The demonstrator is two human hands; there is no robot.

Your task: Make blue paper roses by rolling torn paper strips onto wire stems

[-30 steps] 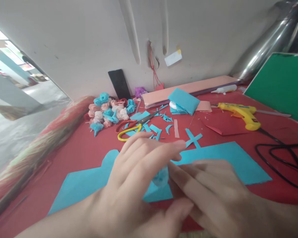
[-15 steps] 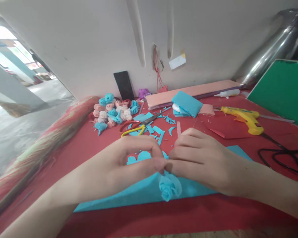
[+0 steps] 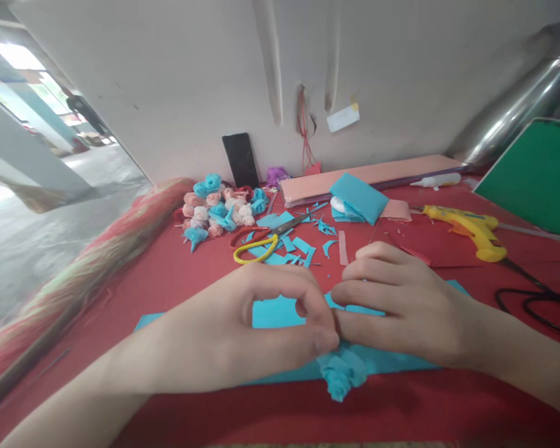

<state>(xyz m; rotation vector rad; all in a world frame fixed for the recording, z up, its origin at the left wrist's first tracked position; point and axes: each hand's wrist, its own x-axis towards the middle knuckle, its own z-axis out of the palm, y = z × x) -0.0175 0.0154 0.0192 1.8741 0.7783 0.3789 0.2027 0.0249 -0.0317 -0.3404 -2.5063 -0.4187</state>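
My left hand (image 3: 242,330) and my right hand (image 3: 401,305) meet fingertip to fingertip over a flat blue paper sheet (image 3: 275,311) on the red tabletop (image 3: 168,280). Both pinch a small rolled blue paper flower (image 3: 341,373), which hangs just below the fingertips near the sheet's front edge. The left thumb and forefinger are curled in a ring; the right fingers are bent and pressed together.
Behind the hands lie yellow-handled scissors (image 3: 261,242) among blue paper scraps, a heap of blue and pink paper flowers (image 3: 219,208), a folded blue paper (image 3: 359,198), a pink paper roll (image 3: 373,174), a yellow glue gun (image 3: 471,227) with black cord (image 3: 536,302), and a green board (image 3: 536,171).
Both hands went from lying spread over the blue sheet to pinching the rolled flower together, then drew it slightly nearer and lower. The view shifted a little to the left.
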